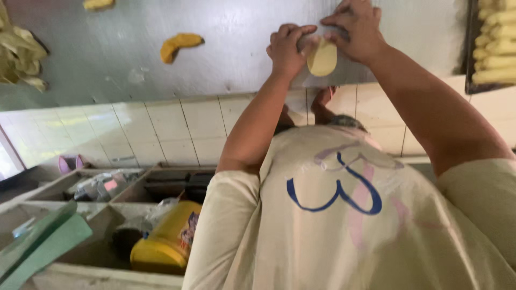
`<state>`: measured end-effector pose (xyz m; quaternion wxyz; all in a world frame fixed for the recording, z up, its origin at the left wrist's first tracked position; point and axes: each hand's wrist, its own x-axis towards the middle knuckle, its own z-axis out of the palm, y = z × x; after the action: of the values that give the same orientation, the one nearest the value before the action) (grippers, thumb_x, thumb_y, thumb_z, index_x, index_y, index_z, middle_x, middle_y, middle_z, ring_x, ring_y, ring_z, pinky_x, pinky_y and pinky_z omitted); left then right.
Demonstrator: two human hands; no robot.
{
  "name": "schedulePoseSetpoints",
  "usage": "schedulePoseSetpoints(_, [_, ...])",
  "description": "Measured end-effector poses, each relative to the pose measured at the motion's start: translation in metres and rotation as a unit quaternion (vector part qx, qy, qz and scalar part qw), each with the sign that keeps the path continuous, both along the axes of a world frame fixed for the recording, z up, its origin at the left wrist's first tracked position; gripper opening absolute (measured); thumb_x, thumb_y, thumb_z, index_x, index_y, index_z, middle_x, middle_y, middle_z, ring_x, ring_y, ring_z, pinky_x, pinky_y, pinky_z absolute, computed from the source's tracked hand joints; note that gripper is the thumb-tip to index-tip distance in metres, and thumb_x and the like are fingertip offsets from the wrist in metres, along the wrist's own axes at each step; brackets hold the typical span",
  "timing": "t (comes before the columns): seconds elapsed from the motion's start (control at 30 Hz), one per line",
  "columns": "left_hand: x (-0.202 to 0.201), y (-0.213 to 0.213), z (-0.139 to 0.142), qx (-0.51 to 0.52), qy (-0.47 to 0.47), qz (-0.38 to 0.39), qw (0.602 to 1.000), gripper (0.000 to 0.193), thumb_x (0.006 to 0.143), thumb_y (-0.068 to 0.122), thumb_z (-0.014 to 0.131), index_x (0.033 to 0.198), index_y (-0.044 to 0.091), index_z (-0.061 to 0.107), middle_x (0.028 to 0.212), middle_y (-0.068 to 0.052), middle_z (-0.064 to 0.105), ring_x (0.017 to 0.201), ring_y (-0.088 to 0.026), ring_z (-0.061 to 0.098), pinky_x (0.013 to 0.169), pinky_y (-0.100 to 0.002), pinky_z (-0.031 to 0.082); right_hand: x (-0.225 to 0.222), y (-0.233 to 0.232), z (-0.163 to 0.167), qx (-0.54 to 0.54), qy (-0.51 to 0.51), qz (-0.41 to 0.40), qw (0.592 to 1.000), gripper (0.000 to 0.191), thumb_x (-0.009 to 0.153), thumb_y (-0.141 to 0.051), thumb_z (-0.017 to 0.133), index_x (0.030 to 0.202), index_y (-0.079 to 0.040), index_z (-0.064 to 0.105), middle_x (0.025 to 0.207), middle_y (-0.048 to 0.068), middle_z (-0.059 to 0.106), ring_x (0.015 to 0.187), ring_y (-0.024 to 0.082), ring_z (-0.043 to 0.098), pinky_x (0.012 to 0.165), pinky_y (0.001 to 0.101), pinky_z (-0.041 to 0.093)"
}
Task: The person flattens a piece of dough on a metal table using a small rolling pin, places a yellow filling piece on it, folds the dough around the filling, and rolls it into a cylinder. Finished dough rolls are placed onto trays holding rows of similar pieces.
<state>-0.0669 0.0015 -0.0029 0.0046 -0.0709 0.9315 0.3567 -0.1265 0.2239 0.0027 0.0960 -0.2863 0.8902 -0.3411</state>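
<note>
Head view: steel table (pixel 226 32) spans 10 to 2 o'clock, w/ a tray (pixel 469 53) of pale rolls (pixel 497 48) cut off at the 2 o'clock edge and a yellow tub (pixel 166 241) in wooden bins at 7. At 12 o'clock a pale dough piece (pixel 321 58) lies near the table's front edge, left hand (pixel 287 48) curled narrow on its left side, right hand (pixel 357 29) pinching its top. Looks like the shaping step, and the next move prob. calls for even pressure from both sides so the piece keeps off the edge; dough's upper part is hid under fingers, bin contents are blurred, and feet are half hid by the shirt.
</note>
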Motion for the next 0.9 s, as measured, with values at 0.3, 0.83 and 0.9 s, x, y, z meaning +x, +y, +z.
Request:
schedulePoseSetpoints(0.3, [0.055, 0.012, -0.009, 0.036, -0.017, 0.039, 0.998, 0.026, 0.074, 0.036, 0.087, 0.098, 0.032, 0.075, 0.119, 0.004, 0.055, 0.116, -0.028, 0.05, 0.096, -0.051, 0.036, 0.067, 0.02, -0.019, -0.09, -0.014, -0.06, 0.994, 0.024, 0.084, -0.016, 0.087, 0.102, -0.019, 0.071, 0.129, 0.008, 0.053, 0.13, 0.03, 0.047, 0.106, 0.0489, 0.029])
schedulePoseSetpoints(0.83, [0.078, 0.016, 0.023, -0.037, 0.006, -0.036, 0.999, 0.047, 0.067, 0.037, 0.09, 0.109, 0.036, 0.069, 0.126, 0.002, 0.051, 0.118, -0.031, 0.045, 0.096, -0.051, 0.033, 0.105, 0.007, 0.017, 0.031, 0.068, -0.054, 0.996, 0.043, 0.08, -0.023, 0.085, 0.121, -0.017, 0.07, 0.134, 0.013, 0.053, 0.126, 0.038, 0.045, 0.103, 0.051, 0.029])
schedulePoseSetpoints(0.9, [0.078, 0.016, 0.021, -0.066, -0.002, -0.068, 0.996, 0.043, 0.071, 0.034, 0.09, 0.108, 0.037, 0.068, 0.125, 0.007, 0.053, 0.12, -0.027, 0.047, 0.098, -0.049, 0.034, 0.107, 0.008, 0.023, 0.075, 0.082, -0.039, 0.993, 0.038, 0.078, -0.021, 0.085, 0.114, -0.019, 0.072, 0.133, 0.012, 0.055, 0.124, 0.037, 0.046, 0.103, 0.0506, 0.031])
